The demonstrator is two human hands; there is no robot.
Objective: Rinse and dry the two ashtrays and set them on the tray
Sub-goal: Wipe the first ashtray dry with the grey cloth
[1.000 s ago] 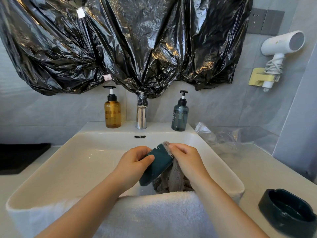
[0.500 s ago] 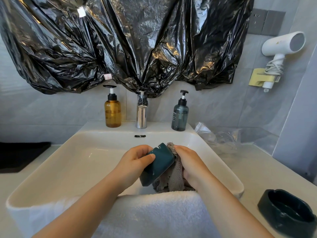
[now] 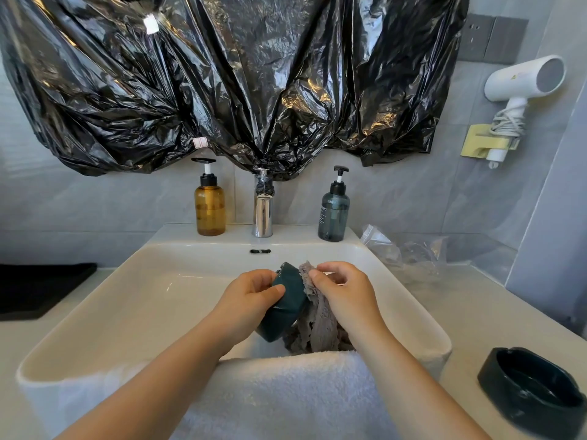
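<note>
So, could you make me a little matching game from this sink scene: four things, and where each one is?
Things:
1. hair dryer
2. black ashtray
3. teal ashtray
4. cloth

Places:
A. in the left hand
B. on the counter
C. in the right hand
D. on the wall

Pairs: 1-D, 2-B, 3-A, 4-C
</note>
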